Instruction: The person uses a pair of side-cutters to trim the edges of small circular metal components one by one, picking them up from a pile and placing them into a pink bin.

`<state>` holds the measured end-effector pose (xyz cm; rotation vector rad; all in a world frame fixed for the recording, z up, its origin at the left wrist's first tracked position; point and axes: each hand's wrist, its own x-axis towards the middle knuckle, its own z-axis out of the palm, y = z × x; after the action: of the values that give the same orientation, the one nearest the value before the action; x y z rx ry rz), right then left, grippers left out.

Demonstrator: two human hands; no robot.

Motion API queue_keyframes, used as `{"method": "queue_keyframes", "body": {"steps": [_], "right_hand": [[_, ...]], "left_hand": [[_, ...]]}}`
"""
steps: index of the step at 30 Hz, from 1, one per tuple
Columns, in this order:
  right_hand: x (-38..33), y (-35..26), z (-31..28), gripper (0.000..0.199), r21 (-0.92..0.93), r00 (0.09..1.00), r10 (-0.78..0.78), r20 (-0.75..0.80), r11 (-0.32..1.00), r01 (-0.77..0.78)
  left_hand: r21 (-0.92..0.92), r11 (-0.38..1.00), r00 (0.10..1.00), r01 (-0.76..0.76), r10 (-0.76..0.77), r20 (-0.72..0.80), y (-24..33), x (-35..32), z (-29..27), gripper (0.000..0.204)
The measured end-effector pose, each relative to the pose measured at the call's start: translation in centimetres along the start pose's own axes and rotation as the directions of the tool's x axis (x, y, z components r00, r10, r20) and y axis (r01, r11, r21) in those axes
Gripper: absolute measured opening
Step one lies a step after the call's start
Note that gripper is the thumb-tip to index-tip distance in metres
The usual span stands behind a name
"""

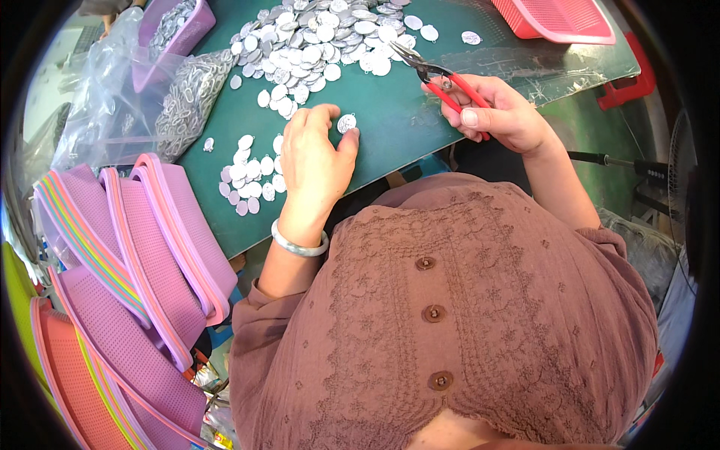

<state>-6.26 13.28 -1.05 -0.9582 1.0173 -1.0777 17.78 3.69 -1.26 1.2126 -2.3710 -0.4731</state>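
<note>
My left hand (pixel 317 154), a pale bangle at its wrist, is over the green tabletop. Between its thumb and forefinger tips is a silver oval pendant (pixel 346 124) with a tiny loop, apparently pinched by the edges. My right hand (pixel 499 116) is closed around the red handles of a pair of pliers (pixel 455 88), whose dark jaws point up and left, slightly apart. Beyond my hands a big heap of similar oval pendants (pixel 315 45) covers the table. Left of my left hand lies a smaller scattered group of pendants (pixel 246 172).
A clear plastic bag of small metal links (pixel 191 101) lies at the left table edge, with a purple basket (pixel 196 34) of metal pieces behind it. Stacked purple and pink baskets (pixel 165 255) stand near left. Pink and red baskets (pixel 566 22) sit at the far right.
</note>
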Motion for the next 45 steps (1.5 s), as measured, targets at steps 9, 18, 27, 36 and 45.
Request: {"method": "queue_keyframes", "body": {"steps": [9,18,27,36,45], "right_hand": [[-0.1,-0.6,0.3,0.053,-0.081,0.999,0.009,0.034,0.997,-0.007],[0.2,-1.9,2.2,0.057,-0.436,0.996,0.005,0.087,0.899,0.033],[0.3,-2.0,2.8,0.047,-0.522,0.992,-0.059,0.112,0.846,0.109],[0.3,-1.8,3.0,0.047,-0.528,0.988,-0.095,0.119,0.837,0.144],[0.3,-1.7,3.1,0.046,-0.536,0.991,-0.073,0.11,0.836,0.121]], "left_hand": [[-0.321,0.918,0.969,0.233,-0.194,0.15,-0.3,0.4,-0.3,0.016],[-0.859,0.281,0.899,0.428,-0.228,0.373,0.9,0.6,-1.7,0.018],[-0.88,0.246,0.909,0.407,-0.205,0.363,1.5,0.6,-2.0,0.017],[-0.876,0.255,0.909,0.41,-0.188,0.371,1.5,0.5,-2.2,0.019],[-0.889,0.236,0.916,0.393,-0.187,0.356,1.6,0.3,-2.2,0.018]]}}
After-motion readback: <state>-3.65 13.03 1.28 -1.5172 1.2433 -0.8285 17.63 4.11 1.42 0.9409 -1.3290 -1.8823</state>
